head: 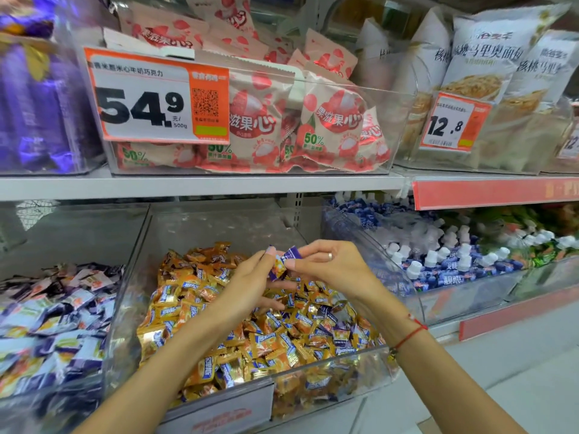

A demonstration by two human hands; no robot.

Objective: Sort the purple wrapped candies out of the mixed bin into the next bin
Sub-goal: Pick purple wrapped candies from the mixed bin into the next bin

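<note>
Shop shelving holds the mixed bin (pixel 360 364), purple strays left below the fingers (pixel 269 255); both hands pinch purple candies (pixel 285 260), not yet binned.

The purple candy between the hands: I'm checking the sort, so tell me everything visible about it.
The purple candy is a small piece in a shiny purple foil-like wrapper with white lettering too small to read. It is lifted above the mixed bin of mostly orange candies, tilted, with its upper end pointing right. The right hand pinches that end and the left hand holds the lower part, where an orange patch shows. It is not yet in the neighbouring bin.
</note>
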